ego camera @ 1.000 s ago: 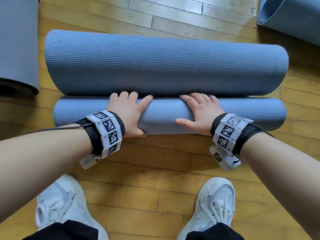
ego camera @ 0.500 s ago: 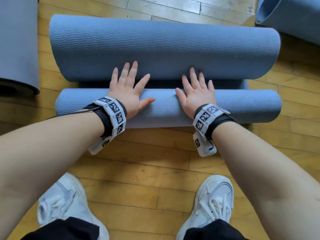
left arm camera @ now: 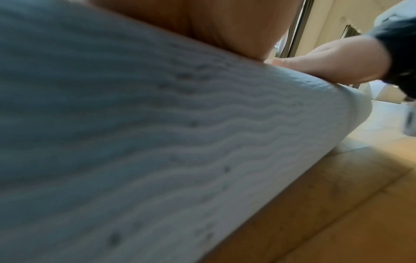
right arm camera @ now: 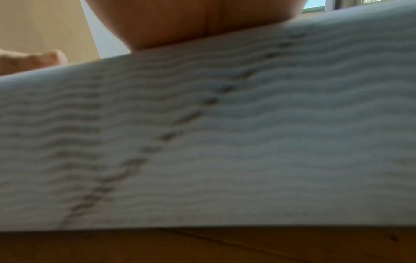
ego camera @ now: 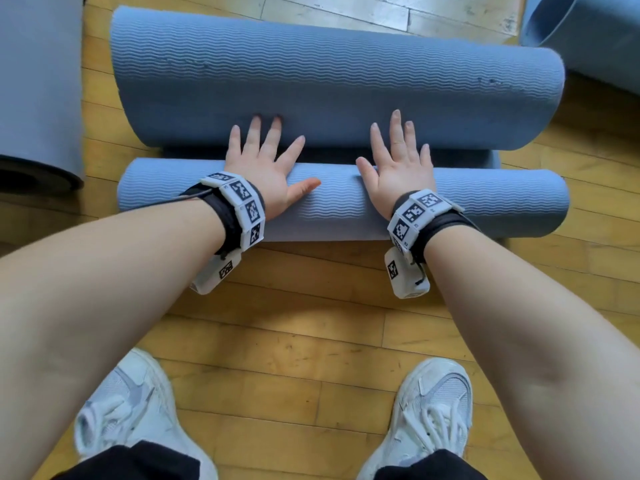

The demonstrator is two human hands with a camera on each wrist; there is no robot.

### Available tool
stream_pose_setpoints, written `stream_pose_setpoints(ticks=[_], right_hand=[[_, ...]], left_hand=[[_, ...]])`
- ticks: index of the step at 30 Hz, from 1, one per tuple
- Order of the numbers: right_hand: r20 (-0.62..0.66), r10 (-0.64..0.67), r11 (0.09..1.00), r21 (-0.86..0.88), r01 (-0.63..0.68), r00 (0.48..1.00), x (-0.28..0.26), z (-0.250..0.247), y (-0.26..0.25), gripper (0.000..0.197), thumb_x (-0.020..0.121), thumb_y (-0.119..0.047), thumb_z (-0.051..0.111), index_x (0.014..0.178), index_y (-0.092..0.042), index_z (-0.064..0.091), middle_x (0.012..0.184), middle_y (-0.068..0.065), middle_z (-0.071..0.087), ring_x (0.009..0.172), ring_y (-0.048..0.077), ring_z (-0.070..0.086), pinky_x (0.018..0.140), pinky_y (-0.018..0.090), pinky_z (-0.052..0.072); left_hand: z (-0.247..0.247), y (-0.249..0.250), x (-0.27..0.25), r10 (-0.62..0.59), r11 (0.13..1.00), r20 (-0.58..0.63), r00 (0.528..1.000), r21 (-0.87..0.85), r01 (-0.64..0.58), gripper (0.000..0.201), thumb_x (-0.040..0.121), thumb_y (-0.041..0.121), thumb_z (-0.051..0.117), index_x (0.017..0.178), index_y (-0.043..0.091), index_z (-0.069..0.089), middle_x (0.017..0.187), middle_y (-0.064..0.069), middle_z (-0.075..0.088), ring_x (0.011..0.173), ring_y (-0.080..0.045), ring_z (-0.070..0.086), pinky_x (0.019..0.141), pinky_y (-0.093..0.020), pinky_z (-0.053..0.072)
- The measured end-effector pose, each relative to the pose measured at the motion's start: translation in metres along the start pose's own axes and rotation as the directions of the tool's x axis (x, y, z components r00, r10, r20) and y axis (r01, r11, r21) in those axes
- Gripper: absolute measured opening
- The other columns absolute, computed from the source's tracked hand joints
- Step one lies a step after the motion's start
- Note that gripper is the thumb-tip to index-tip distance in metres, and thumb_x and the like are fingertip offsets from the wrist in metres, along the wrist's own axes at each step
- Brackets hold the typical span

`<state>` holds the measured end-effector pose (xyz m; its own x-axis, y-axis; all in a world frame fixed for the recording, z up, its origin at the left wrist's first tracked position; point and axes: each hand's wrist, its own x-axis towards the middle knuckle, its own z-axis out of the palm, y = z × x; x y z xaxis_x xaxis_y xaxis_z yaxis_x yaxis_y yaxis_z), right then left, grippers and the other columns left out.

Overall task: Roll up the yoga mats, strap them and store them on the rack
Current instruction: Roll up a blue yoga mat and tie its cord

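The mat lies on the floor, partly rolled; left hand and right hand are spread flat on the roll, which should be pushed far with even pressure

Three mats, two hands, two shoes

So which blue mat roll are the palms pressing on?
The thin roll nearest the shoes, under both palms; the fat curl behind only meets the fingertips.

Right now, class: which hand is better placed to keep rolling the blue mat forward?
Neither alone: left hand and right hand both lie flat on the rolled part of the yoga mat, evenly either side of its middle.
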<state>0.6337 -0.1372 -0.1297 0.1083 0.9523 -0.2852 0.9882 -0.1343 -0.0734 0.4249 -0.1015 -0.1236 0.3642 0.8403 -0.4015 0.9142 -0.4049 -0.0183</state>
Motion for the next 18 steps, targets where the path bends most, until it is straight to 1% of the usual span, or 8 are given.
stream_pose_setpoints(ticks=[3,6,9,11,12,14,16,18], right_hand=[[0.007,-0.011,1.0,-0.02,0.011,1.0,-0.005,0.002,-0.003,0.058,0.101,-0.05,0.017,0.154,-0.028,0.008,0.161,0.001,-0.014,0.148,0.021,-0.011,0.119,0.047,-0.001],[0.058,0.001,1.0,-0.029,0.001,0.998,-0.007,0.002,-0.004,0.056,0.101,-0.049,0.016,0.154,-0.029,0.011,0.162,-0.001,-0.005,0.148,0.021,-0.008,0.119,0.049,0.001],[0.102,0.011,1.0,-0.018,-0.009,0.995,0.002,-0.005,-0.004,0.056,0.101,-0.049,0.016,0.153,-0.028,0.014,0.162,-0.002,0.001,0.148,0.023,-0.005,0.118,0.053,0.005],[0.13,0.024,1.0,-0.005,-0.023,0.991,0.012,-0.01,-0.006,0.057,0.101,-0.049,0.016,0.154,-0.027,0.011,0.162,-0.003,-0.004,0.148,0.023,-0.008,0.117,0.055,0.004],[0.139,0.038,0.999,0.007,-0.039,0.99,0.018,-0.013,-0.006,0.057,0.101,-0.049,0.016,0.154,-0.027,0.009,0.162,-0.003,-0.008,0.148,0.023,-0.011,0.117,0.056,0.003],[0.149,0.083,0.995,0.044,-0.091,0.985,0.027,-0.016,-0.006,0.059,0.101,-0.05,0.016,0.154,-0.026,0.005,0.161,-0.001,-0.014,0.147,0.023,-0.014,0.117,0.057,0.002],[0.16,0.12,0.988,0.076,-0.134,0.98,0.032,-0.018,-0.007,0.061,0.101,-0.052,0.016,0.154,-0.026,0.004,0.161,0.0,-0.015,0.147,0.023,-0.015,0.117,0.056,0.001],[0.129,0.113,0.99,0.066,-0.122,0.985,0.031,-0.016,-0.009,0.063,0.099,-0.055,0.016,0.154,-0.026,0.005,0.161,0.003,-0.012,0.147,0.022,-0.014,0.118,0.053,0.0]], left_hand=[[-0.004,0.0,0.006,-0.011,1.0,-0.001,1.0,0.007,0.011,0.08,0.083,0.076,0.005,0.151,0.035,-0.008,0.159,-0.007,-0.018,0.145,-0.033,-0.015,0.116,-0.054,-0.006],[-0.005,0.0,0.004,0.002,1.0,0.01,1.0,0.011,-0.002,0.081,0.083,0.076,0.006,0.15,0.035,-0.011,0.158,-0.008,-0.021,0.145,-0.031,-0.018,0.116,-0.054,-0.009],[-0.005,-0.001,-0.004,0.067,0.997,0.017,0.998,0.028,-0.068,0.093,0.072,0.082,0.0,0.15,0.034,-0.015,0.158,-0.007,-0.023,0.144,-0.031,-0.02,0.114,-0.057,-0.01],[-0.001,-0.003,-0.014,0.115,0.99,0.012,0.993,0.08,-0.115,0.101,0.065,0.086,-0.001,0.149,0.033,-0.017,0.158,-0.008,-0.021,0.145,-0.032,-0.018,0.114,-0.059,-0.01],[0.002,-0.004,-0.02,0.132,0.985,0.006,0.991,0.112,-0.132,0.103,0.066,0.088,0.005,0.149,0.032,-0.018,0.158,-0.009,-0.021,0.145,-0.033,-0.017,0.113,-0.059,-0.01],[0.01,-0.007,-0.03,0.141,0.975,-0.004,0.99,0.173,-0.138,0.109,0.07,0.089,0.027,0.148,0.031,-0.022,0.158,-0.009,-0.019,0.145,-0.034,-0.014,0.114,-0.06,-0.009],[0.014,-0.009,-0.031,0.124,0.968,0.002,0.992,0.221,-0.121,0.117,0.071,0.082,0.048,0.145,0.032,-0.027,0.158,-0.01,-0.017,0.146,-0.035,-0.009,0.114,-0.059,-0.007],[0.013,-0.011,-0.022,0.101,0.967,0.015,0.995,0.232,-0.101,0.122,0.071,0.071,0.063,0.144,0.034,-0.028,0.158,-0.01,-0.013,0.146,-0.036,-0.005,0.115,-0.058,-0.004]])
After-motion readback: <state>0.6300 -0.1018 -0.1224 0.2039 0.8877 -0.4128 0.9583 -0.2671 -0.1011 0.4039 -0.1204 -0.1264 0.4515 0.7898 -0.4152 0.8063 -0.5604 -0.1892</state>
